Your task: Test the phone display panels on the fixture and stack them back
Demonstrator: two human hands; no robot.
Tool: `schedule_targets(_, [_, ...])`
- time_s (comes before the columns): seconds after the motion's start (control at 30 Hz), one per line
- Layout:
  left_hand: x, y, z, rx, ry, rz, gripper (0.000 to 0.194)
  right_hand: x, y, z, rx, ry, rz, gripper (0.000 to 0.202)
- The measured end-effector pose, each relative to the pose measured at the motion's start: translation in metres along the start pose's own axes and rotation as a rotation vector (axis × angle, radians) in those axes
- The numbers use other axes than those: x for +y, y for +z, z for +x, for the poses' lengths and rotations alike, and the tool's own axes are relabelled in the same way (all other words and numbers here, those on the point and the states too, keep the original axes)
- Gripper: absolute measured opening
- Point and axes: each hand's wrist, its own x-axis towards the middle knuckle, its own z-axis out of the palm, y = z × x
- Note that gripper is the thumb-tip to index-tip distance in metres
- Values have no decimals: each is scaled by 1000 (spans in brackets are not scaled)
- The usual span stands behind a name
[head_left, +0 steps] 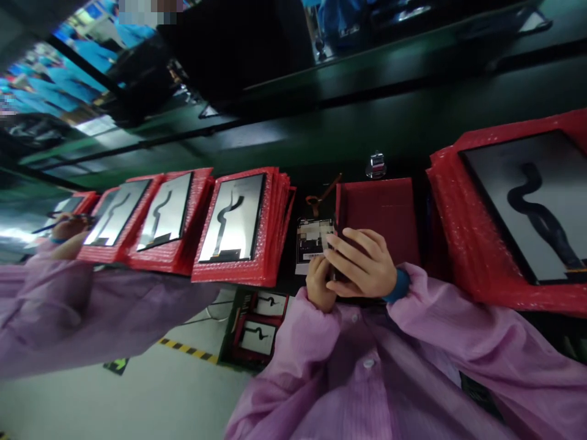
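Observation:
My left hand [320, 286] is curled closed at the lower edge of an opened electronic device [312, 238], whose inner parts are exposed. What its fingers hold, if anything, is hidden. My right hand [364, 263], with a blue band at the wrist, reaches across from the right, its fingers stretched out. Its fingertips meet the device's right edge and the left hand. A dark sliver shows between the two hands, too small to name. Right behind the right hand lies a flat dark red tray or pad [378, 211]. An orange flex cable [323, 197] sticks up above the device.
Stacks of red bubble-wrap bags topped by display panels stand left [236, 217] and right [527, 214]. A small shiny metal-and-glass object [376, 165] sits behind the tray. At far left is a co-worker's hand [68, 227]. A bin [233, 333] with panels is below the bench.

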Motion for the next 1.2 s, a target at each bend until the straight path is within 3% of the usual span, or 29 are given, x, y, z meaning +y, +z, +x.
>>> schedule_targets(0.17, [-23,-8,1,154,-89,249,43,17,2,-12,28,-44,8,43])
schedule_targets(0.5, [-41,-6,12,86,-179,309,41,20,2,-16,71,-9,34,44])
schedule_targets(0.77, [-28,-6,15,-44,23,277,38,21,3,-17,93,5,31,49])
schedule_targets(1.0, [-27,-4,15,-48,59,389,41,17,4,-13,79,35,62,45])
schedule_targets(1.2, [-30,-3,17,-100,67,451,36,10,7,-6,-30,28,122,37])
